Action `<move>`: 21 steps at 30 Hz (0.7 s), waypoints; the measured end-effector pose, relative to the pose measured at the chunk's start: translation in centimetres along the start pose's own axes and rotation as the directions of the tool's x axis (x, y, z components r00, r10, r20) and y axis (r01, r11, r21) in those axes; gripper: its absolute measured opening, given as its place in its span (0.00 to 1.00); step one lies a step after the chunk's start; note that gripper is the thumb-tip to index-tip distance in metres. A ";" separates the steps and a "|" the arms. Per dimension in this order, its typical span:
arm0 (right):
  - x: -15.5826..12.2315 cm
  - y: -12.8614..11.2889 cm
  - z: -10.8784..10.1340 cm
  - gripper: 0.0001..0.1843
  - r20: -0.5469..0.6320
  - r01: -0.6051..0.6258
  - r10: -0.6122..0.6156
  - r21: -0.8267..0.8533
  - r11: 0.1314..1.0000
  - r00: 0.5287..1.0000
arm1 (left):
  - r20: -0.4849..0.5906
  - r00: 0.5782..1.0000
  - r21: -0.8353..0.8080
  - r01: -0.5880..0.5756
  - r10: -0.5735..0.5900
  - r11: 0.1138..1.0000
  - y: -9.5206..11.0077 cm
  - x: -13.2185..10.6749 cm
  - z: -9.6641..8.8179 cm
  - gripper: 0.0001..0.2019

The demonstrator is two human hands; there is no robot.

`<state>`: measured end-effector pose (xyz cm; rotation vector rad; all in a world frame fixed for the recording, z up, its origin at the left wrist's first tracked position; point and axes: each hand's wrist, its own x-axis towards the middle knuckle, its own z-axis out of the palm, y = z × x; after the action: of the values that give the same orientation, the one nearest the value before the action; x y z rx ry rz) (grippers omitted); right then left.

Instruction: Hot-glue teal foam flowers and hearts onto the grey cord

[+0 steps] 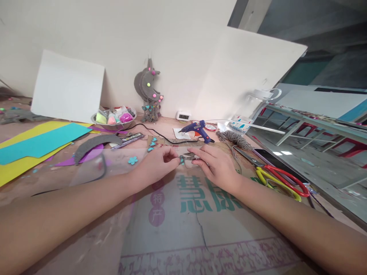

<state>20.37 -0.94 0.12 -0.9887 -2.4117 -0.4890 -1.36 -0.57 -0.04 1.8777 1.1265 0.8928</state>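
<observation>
My left hand [155, 165] is closed in a pinch on a small turquoise piece [181, 160], with what looks like grey yarn at it. My right hand [217, 165] grips small metal scissors [189, 156]. Their blades point left and reach close to the pinched piece; I cannot tell whether they touch it. A turquoise foam flower [132, 160] lies left of my left hand. Just beyond that hand, several turquoise heart shapes [153, 143] sit in a row. Under both hands is a printed cardboard sheet [172, 233], and a dark thread [201, 228] lies on it.
A blue glue gun [197, 129] lies behind my hands. To the right are grey yarn [235, 139], large red-and-yellow scissors [282, 179] and a phone [281, 164]. At left are foam sheets [43, 145] and a bowl [113, 126]. A grey moon ornament [146, 86] stands against the wall.
</observation>
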 end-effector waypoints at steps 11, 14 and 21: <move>0.1 -0.2 0.0 0.17 0.011 0.030 -0.030 -0.006 1.000 0.999 | 0.025 1.000 0.032 0.004 -0.004 0.999 -0.1 0.1 0.2 0.06; 0.1 -0.1 0.0 0.17 0.015 0.032 -0.032 -0.001 0.999 0.999 | 0.021 1.000 0.040 -0.002 0.001 0.999 -0.1 0.1 0.2 0.06; 0.2 -0.2 0.0 0.16 0.008 0.040 -0.040 0.009 0.999 0.999 | 0.027 0.999 0.057 -0.024 0.022 0.998 -0.1 0.1 0.2 0.06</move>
<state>20.13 -1.00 0.23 -0.9427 -2.4430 -0.4884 -1.23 -0.50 -0.19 1.9468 1.1271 0.8544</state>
